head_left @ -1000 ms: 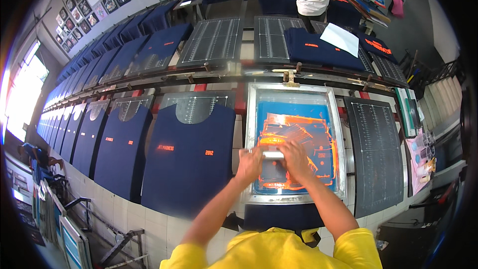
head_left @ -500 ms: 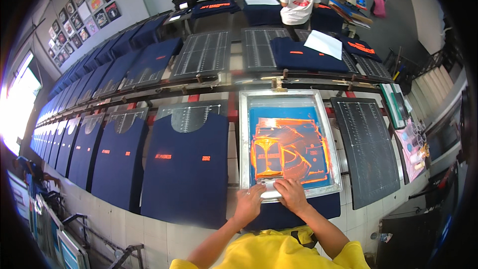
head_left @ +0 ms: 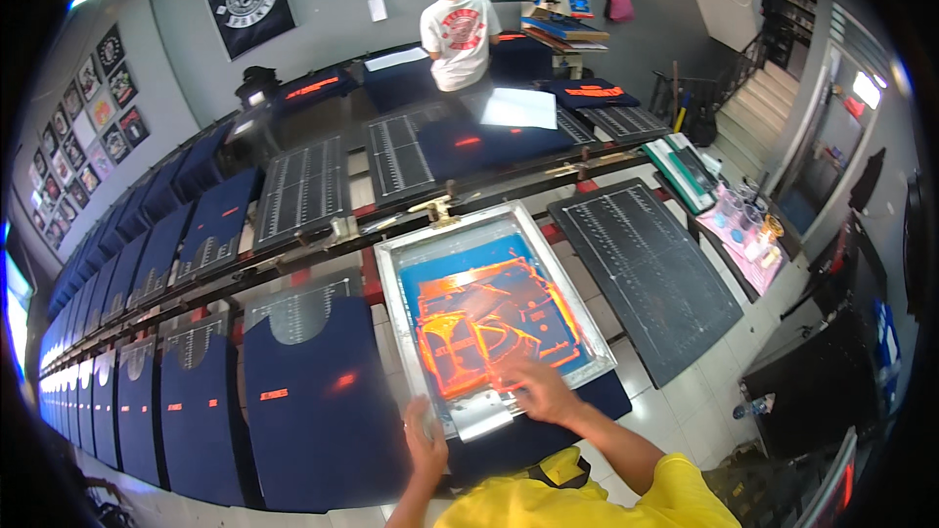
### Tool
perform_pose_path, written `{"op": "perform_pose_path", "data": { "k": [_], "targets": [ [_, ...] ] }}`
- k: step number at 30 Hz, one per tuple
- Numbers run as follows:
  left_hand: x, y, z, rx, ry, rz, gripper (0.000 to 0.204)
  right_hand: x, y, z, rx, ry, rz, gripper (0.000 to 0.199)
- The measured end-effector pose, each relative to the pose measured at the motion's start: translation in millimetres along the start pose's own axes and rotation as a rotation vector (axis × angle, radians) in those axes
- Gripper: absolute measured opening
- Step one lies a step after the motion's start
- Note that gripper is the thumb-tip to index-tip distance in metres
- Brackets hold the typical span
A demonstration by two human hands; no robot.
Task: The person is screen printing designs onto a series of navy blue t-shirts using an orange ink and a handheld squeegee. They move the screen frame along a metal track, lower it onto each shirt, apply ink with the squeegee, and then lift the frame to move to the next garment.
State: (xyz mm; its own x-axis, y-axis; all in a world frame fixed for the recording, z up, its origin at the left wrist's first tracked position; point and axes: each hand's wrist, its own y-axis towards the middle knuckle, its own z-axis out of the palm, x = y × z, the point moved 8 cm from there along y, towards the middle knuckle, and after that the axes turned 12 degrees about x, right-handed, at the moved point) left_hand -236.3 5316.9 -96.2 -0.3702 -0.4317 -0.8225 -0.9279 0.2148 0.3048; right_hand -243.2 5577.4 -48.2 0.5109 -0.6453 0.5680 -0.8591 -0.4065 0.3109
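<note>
The printing screen (head_left: 494, 318) lies flat over a navy shirt (head_left: 528, 435) at six o'clock, pressed down for clean ink transfer. The left hand (head_left: 424, 440) grips the frame's near corner; the right hand (head_left: 536, 386) rests spread, open, on the orange-inked mesh.

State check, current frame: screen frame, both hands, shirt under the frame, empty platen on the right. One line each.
screen frame: lying flat over a shirt, orange ink on its mesh
left hand: on the frame's near left corner
right hand: on the mesh near the near edge
navy shirt: mostly covered by the frame
bare platen: no shirt on it
</note>
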Motion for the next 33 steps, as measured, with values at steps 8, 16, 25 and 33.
{"op": "perform_pose_path", "data": {
  "k": [8,16,25,33],
  "targets": [
    [104.9,14.9,12.2,0.032,-0.417,-0.528,0.055,-169.3,-36.3,-87.4,-0.236,0.001,0.526,0.045],
    [107.9,18.2,13.0,-0.009,-0.394,-0.598,0.051,-200.2,-46.6,-81.4,-0.243,0.506,0.464,0.064],
    [88.7,30.1,18.7,-0.134,-0.415,-0.562,0.050,-204.0,-48.1,-83.5,-0.263,0.696,0.474,0.065],
    [46.7,32.0,-29.8,-0.113,-0.410,-0.460,0.054,-171.1,-52.9,-83.1,-0.322,1.008,0.325,0.076]
  ]
}}
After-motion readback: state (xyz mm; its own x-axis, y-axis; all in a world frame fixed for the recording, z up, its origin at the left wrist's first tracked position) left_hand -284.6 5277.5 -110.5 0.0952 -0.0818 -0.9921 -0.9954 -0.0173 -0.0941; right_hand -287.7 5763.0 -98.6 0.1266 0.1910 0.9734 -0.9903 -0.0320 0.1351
